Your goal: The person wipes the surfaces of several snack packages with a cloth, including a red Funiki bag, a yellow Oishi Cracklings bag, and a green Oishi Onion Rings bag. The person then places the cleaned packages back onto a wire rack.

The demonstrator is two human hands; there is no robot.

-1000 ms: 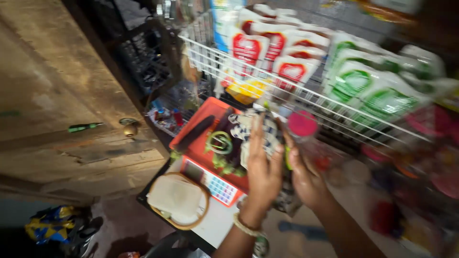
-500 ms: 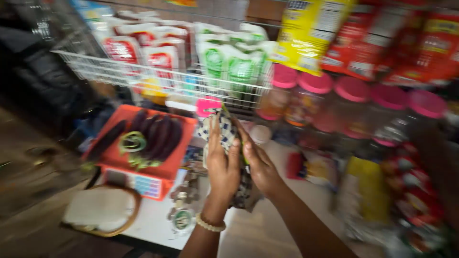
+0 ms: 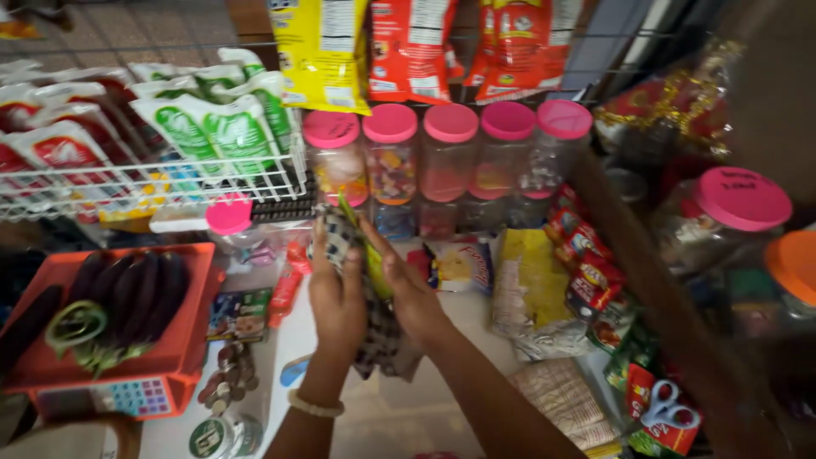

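Both my hands are raised over a shop counter (image 3: 374,416) and together grip a black-and-white checked cloth (image 3: 378,340). My left hand (image 3: 336,293), with a pale beaded bracelet on the wrist, closes on the cloth's upper left part. My right hand (image 3: 408,293) clamps it from the right, and a thin green and yellow strip (image 3: 374,263) sticks up between the fingers. The cloth's lower end hangs down between my forearms.
An orange weighing scale (image 3: 183,340) at left carries dark aubergines (image 3: 127,289). A white wire rack (image 3: 170,183) holds packets. Pink-lidded jars (image 3: 450,157) line the back, one large jar (image 3: 731,221) at right. Snack packets (image 3: 586,272), scissors (image 3: 671,412) and coins (image 3: 225,378) lie around.
My view has swung to the right, bringing the jars and right-hand shelf into sight. Both hands stay on the checked cloth, held in front of me.
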